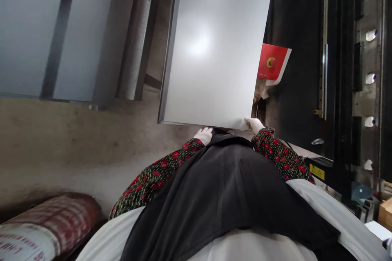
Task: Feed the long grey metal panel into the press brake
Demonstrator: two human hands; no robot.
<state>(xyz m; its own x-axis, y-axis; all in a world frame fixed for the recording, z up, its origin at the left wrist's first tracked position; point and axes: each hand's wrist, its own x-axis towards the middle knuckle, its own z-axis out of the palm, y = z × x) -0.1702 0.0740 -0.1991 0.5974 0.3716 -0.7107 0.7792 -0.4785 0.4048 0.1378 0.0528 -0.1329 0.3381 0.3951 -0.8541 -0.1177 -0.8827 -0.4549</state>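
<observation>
A black apron (232, 183) lies nearest, at 6 o'clock. The metal panel (214, 69) reaches out at 12, its near right corner pinched by the right hand (255, 125); the left hand (204, 135) is at its near edge, grip unclear. It looks thin, slick and springy, probably sharp-edged, best held near both corners. Bare, stained floor (134, 130) spreads at 9, dark machinery (294, 28) at 2, a red cylinder (73, 216) at 8.

Shiny grey panel (214, 61), probably metal
</observation>
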